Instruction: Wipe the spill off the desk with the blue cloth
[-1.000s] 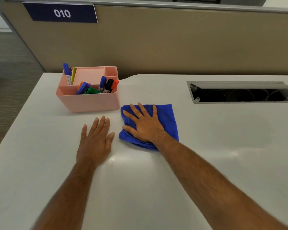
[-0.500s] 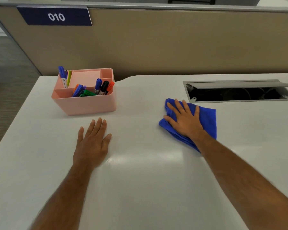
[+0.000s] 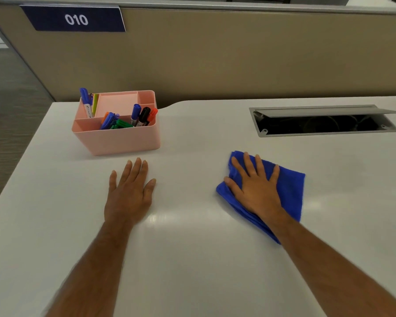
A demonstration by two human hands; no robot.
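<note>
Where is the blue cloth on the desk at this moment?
In the head view the blue cloth lies flat on the desk right of centre, under the right hand, in front of the open cable hatch.

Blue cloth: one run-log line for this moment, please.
phase: wiping | right hand: flat on blue cloth | left hand: flat on desk, empty | pink organizer: untouched | spill: not discernible

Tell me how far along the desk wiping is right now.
Done: no liquid shows anywhere on the white desk, though glare could hide a thin film. In hand: the right hand presses flat on the folded blue cloth, below the open cable tray; the left hand rests flat on the desk. Left: perhaps a last pass, then lifting the cloth.
</note>
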